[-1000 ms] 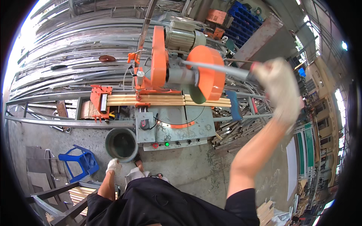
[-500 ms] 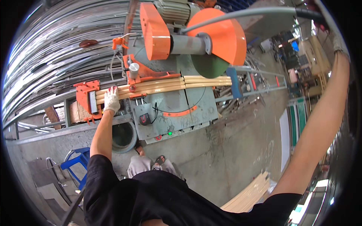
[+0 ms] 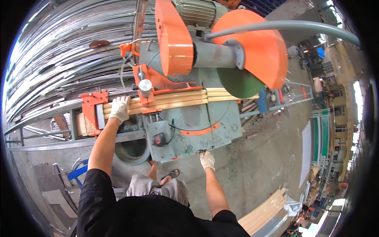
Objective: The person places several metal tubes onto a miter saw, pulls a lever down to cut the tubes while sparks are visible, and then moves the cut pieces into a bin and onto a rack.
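Observation:
Several long wood-coloured strips (image 3: pixel 169 100) lie side by side across the grey saw table (image 3: pixel 189 138). A crosswise break splits them into a longer left part and a shorter right part. Near the left end, my gloved left hand (image 3: pixel 119 108) closes over the strips, beside an orange end stop (image 3: pixel 94 110). My gloved right hand (image 3: pixel 207 160) is at the table's front edge, right of a small green light. Its fingers are drawn together, and what they hold, if anything, cannot be made out. The green saw disc (image 3: pixel 241 83) shows below its orange guard (image 3: pixel 262 47), behind the strips.
Long metal bars (image 3: pixel 59 71) fill the far left. A grey handle bar (image 3: pixel 292 25) reaches right from the saw. A round bin (image 3: pixel 132 152) stands beneath the table's left side, near a blue stool (image 3: pixel 79 170). More wood-coloured lengths (image 3: pixel 264 211) lie at lower right.
My right hand has come down from the handle bar's end at upper right to the table's front edge. My left hand stays on the strips. The whole view has shifted somewhat.

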A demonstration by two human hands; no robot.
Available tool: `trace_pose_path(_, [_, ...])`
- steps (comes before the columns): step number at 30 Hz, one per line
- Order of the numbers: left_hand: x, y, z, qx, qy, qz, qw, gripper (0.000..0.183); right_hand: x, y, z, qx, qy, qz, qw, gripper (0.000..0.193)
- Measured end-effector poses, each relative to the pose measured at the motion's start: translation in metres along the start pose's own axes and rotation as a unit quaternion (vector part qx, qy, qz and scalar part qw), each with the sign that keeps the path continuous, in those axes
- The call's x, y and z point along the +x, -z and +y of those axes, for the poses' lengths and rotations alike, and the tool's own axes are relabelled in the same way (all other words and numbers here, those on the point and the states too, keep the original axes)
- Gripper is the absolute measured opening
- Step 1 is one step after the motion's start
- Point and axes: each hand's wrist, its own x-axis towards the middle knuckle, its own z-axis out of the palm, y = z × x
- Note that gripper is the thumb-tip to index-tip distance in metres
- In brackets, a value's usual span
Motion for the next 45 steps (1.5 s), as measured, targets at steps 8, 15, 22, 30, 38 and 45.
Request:
trace_pose_path(8, [-0.005, 0.003, -0.007, 0.016, 0.003, -0.033, 0.999, 0.088, 0.01, -0.026, -0.016, -0.056, -0.005, -0.031, 0.998, 0.041])
trace_pose_path(15, [-0.016, -0.016, -0.005, -0.004, 0.009, 0.039, 0.999, 0.069, -0.031, 0.015, 0.007, -0.004, -0.009, -0.047, 0.999, 0.053])
trace_pose_path(22, [-0.093, 0.017, 0.03, -0.024, 0.014, 0.122, 0.992, 0.048, -0.073, 0.026, 0.088, -0.07, -0.003, -0.216, 0.974, 0.049])
trace_pose_path(30, [-0.375, 0.037, 0.051, -0.089, 0.126, 0.101, 0.983, 0.057, -0.093, -0.064, 0.193, -0.006, 0.049, -0.307, 0.95, 0.038])
trace_pose_path(38, [-0.635, -0.009, 0.217, -0.309, 0.466, -0.108, 0.822, 0.065, -0.079, -0.073, 0.265, 0.02, 0.037, -0.363, 0.931, 0.038])
trace_pose_path(45, [-0.453, -0.099, 0.236, -0.627, 0.555, -0.199, 0.509, 0.029, -0.061, -0.025, 0.333, 0.085, 0.011, -0.358, 0.93, 0.023])
